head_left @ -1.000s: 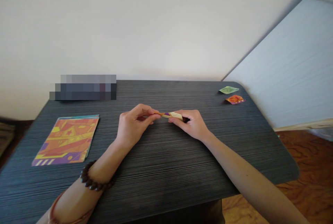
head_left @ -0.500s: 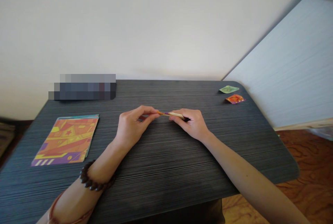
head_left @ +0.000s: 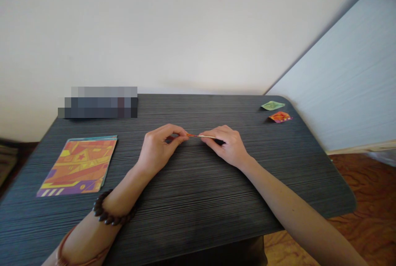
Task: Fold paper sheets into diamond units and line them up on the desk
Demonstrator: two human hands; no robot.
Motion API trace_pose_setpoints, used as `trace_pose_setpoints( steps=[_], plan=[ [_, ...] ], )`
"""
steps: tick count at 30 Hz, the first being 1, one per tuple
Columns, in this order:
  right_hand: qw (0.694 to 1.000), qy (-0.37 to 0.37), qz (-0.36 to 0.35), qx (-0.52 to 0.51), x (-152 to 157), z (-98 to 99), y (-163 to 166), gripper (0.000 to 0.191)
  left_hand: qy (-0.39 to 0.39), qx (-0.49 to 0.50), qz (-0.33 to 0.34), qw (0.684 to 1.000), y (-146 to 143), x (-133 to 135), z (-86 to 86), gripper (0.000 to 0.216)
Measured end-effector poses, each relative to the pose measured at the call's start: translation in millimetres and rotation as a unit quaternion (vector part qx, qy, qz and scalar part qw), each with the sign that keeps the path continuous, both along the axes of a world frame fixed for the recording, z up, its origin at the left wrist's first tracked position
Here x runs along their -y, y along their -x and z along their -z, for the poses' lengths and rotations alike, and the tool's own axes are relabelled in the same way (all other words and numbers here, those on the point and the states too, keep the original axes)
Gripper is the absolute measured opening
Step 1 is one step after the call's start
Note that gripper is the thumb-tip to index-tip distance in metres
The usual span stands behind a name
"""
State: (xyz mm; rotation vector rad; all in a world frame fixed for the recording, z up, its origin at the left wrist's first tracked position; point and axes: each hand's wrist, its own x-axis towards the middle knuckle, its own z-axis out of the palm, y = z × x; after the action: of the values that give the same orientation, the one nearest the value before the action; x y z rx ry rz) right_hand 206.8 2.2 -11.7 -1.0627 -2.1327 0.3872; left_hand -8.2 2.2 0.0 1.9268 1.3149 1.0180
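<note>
A small folded piece of patterned paper (head_left: 195, 135) is held between both hands just above the middle of the dark striped table (head_left: 192, 200). It shows almost edge-on as a thin orange and cream strip. My left hand (head_left: 157, 148) pinches its left end with thumb and forefinger. My right hand (head_left: 227, 145) pinches its right end, fingers curled. A dark bead bracelet sits on my left wrist.
A stack of orange and purple patterned paper sheets (head_left: 78, 166) lies at the table's left. Two small folded paper pieces, one green (head_left: 272, 105) and one orange (head_left: 280, 116), rest at the far right corner. A blurred dark object (head_left: 99, 103) lies at the back left. A white panel (head_left: 343, 80) leans on the right.
The folded paper has been turned or pressed flatter between my fingers, so its cream and purple face no longer shows and only a thin edge remains. Both hands stayed in place.
</note>
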Motion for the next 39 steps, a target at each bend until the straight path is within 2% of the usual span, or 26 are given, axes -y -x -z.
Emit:
trace_pose_setpoints(
  steps=[3,8,14,21,25,29,32,36,39],
  plan=[
    [1.0,0.01,-0.006,-0.001,0.0,-0.1,-0.1,0.016,0.036,0.034,-0.025,0.998,-1.3,0.5,-0.2,0.012],
    [0.999,0.039,-0.011,-0.014,0.7,1.5,-0.1,0.018,0.052,0.088,-0.07,0.992,-2.9,0.7,1.6,0.019],
    [0.995,0.095,0.004,-0.024,1.8,-1.2,0.6,0.019,0.063,0.109,-0.06,0.99,-2.4,0.1,4.5,0.015],
    [0.967,0.228,0.012,-0.117,1.8,-6.0,-2.8,0.024,-0.039,-0.011,-0.035,0.999,0.1,2.9,-0.6,0.013],
    [0.949,0.269,0.0,-0.162,0.9,-2.9,-2.2,0.03,-0.102,-0.057,-0.019,0.993,3.0,2.3,1.0,0.012],
    [0.94,0.276,0.004,-0.199,0.9,-2.8,-1.2,0.054,-0.148,-0.092,0.003,0.985,6.9,-0.3,2.8,0.015],
    [0.947,0.257,0.0,-0.193,1.4,-4.9,-1.6,0.06,-0.177,-0.111,0.002,0.978,9.9,-2.9,3.1,0.017],
    [0.955,0.226,-0.023,-0.188,2.2,-5.6,-1.9,0.054,-0.186,-0.136,-0.015,0.973,13.7,-6.2,5.0,0.017],
    [0.956,0.211,0.0,-0.205,3.2,-3.4,-0.4,0.039,-0.183,-0.145,-0.029,0.972,15.7,-7.9,7.0,0.017]
  ],
)
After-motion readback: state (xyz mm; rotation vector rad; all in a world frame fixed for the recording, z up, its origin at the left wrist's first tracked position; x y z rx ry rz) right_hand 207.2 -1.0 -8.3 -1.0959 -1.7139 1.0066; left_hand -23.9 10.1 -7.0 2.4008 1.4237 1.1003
